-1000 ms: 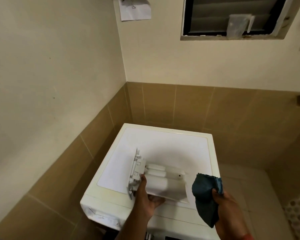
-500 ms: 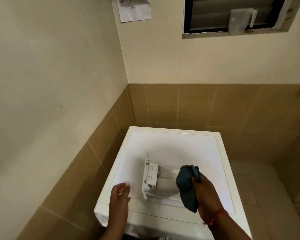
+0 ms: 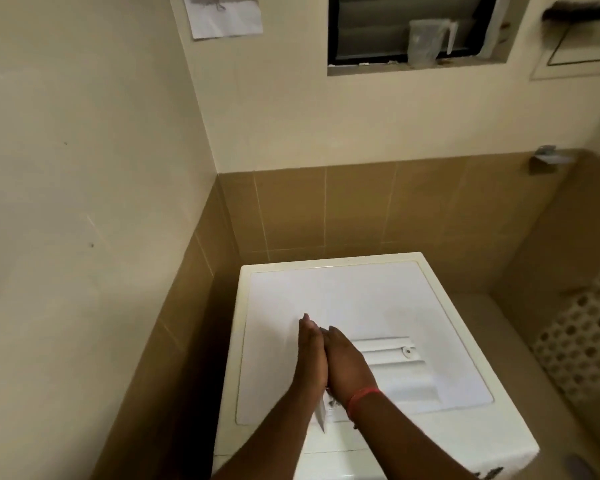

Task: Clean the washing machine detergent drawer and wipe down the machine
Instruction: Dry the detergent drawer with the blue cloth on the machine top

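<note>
- The 2 hands meet over the near half of the washing machine's top (image 3: 343, 292). The left hand (image 3: 309, 355) and right hand (image 3: 347, 362) lie side by side with fingers straight and pressed against each other, neither one clenched. Whether anything is caught between the palms cannot be seen.
- A red thread (image 3: 362, 396) circles the right wrist.
- The detergent drawer (image 3: 392, 358) lies flat on the top toward the near right corner. Its ribbed white body reaches right from under the right hand, and its front panel (image 3: 321, 415) pokes out beneath the wrists by the near edge.
- A dark scrap beside that panel may be a cloth, but it is too hidden to say.
- The drawer looks like thin moulded plastic, so it is probably light and stiff, and slick if wet.
- The long side walls seem the safest hold, with a palm under the body. The front panel and its small clips look the likeliest parts to snap.
- The top itself is smooth, glossy and white with a cream rim. It should wipe easily, but a light drawer could skid on it.
- The machine sits in a corner, its far and left edges close to brown wall tiles (image 3: 361, 209).
- On the right is tiled floor (image 3: 499, 317) and a perforated white object (image 3: 582, 341).
- Higher up are cream walls, a paper sheet (image 3: 222, 15) and a louvred window (image 3: 395, 26) with a clear plastic jug (image 3: 426, 39) on its sill.
</note>
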The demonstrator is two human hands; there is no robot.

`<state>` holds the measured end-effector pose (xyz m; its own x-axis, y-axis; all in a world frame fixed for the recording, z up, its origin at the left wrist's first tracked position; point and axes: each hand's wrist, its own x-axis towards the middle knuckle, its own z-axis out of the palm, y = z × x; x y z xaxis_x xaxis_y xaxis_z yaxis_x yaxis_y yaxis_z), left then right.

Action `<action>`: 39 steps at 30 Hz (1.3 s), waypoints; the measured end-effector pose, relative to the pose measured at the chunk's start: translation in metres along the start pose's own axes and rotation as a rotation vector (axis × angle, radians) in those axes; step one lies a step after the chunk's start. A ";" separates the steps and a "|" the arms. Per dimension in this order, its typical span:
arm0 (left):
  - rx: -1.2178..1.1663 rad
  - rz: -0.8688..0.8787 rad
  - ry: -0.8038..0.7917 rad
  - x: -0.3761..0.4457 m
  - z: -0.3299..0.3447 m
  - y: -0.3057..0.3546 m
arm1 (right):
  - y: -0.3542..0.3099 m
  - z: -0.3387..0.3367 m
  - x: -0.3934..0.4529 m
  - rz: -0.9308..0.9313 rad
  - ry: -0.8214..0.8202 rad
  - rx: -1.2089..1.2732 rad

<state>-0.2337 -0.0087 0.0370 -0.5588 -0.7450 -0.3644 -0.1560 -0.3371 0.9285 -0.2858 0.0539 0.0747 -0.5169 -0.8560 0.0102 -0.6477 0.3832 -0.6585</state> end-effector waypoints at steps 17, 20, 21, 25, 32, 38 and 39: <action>-0.285 -0.116 0.132 0.012 0.007 0.004 | 0.024 0.029 -0.049 0.065 0.269 0.345; -0.175 -0.147 0.120 0.013 0.011 -0.001 | 0.025 0.030 -0.062 0.054 0.334 0.375; -0.116 -0.122 0.118 0.009 0.012 0.003 | 0.028 0.029 -0.064 0.052 0.328 0.380; 0.040 -0.064 0.130 0.009 0.013 0.010 | 0.040 0.026 -0.068 0.007 0.303 0.405; 0.148 -0.005 0.166 0.005 0.015 0.012 | 0.051 0.015 -0.093 -0.087 0.216 0.312; 0.196 0.018 0.163 0.005 0.015 0.011 | 0.067 0.002 -0.125 -0.219 0.117 0.183; 0.207 0.021 0.159 0.005 0.015 0.011 | 0.069 -0.002 -0.125 -0.220 0.096 0.193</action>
<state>-0.2502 -0.0071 0.0466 -0.4308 -0.8372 -0.3369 -0.3183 -0.2083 0.9248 -0.2671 0.1886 0.0295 -0.4323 -0.8711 0.2331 -0.6361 0.1114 -0.7635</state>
